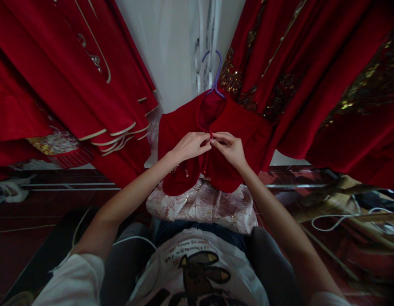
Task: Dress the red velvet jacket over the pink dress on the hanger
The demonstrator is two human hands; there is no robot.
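A short red jacket (pixel 248 123) hangs in front of me on a purple hanger (pixel 218 80), its collar just below the hook. At the front opening, below the collar, my left hand (pixel 193 143) pinches the jacket's edge. My right hand (pixel 228 146) pinches the facing edge, and the fingertips of both hands meet there. Whatever small fastening lies between them is mostly hidden by the fingers. Beneath the jacket's hem, a pale pink patterned brocade cloth (pixel 200 204) spreads over my lap.
Red garments with pale trim (pixel 98 85) hang at the left. Red garments with gold sequins (pixel 280 93) hang at the right. A white metal frame (pixel 199 42) stands behind the hanger. Wooden pieces (pixel 337 197) and a white cord (pixel 330 221) lie at the right.
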